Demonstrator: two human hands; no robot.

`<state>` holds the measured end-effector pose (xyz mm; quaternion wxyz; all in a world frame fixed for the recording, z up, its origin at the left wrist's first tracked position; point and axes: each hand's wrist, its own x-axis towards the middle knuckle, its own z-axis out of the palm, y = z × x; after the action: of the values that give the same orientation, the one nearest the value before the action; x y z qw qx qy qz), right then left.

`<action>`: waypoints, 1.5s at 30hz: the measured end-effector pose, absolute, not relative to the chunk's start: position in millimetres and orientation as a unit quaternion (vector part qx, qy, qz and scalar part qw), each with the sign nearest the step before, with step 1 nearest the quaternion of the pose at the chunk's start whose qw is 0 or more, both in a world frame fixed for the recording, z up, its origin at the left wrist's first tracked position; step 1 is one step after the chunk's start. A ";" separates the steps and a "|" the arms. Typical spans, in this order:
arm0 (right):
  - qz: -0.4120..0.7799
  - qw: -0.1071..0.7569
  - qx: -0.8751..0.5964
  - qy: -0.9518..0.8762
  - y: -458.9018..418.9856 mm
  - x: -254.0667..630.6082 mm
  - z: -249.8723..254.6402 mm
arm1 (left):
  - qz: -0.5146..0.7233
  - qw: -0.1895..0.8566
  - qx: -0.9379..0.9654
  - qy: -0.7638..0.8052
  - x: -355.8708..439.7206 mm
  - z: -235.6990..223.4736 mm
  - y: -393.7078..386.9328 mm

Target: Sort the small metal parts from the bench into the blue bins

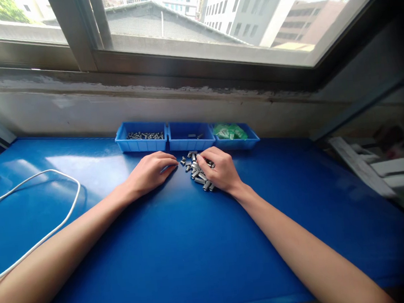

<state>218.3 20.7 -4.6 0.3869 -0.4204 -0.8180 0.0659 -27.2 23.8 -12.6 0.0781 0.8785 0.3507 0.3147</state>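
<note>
My left hand [153, 172] rests on the blue table just left of a pile of small metal parts. Its fingers are curled and the thumb tip lies close to the index fingertip; what they hold, if anything, is too small to make out. Over the right side of the pile is my right hand [220, 169], thumb and fingers drawn together at the parts, with its grip hidden. Grey metal pieces, short and block-like [200, 178], lie heaped beneath and beside it. A few small screws [183, 161] lie between the two hands.
Three joined blue bins stand behind the hands: the left bin [141, 145] has many screws, the middle bin [190, 143] a few pieces, the right bin [235, 144] a green plastic bag [230, 131]. A white cable [79, 186] crosses the table at left, over my left forearm.
</note>
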 end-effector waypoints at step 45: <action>0.010 0.223 -0.482 -0.847 6.6 202.0 7.8 | 0.320 0.084 0.886 0.325 -13.1 -13.6 17.6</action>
<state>202.0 6.6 7.8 0.2234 -0.4817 -0.8473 0.0096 -13.1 17.6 -13.6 0.0839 0.8858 0.3253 0.3201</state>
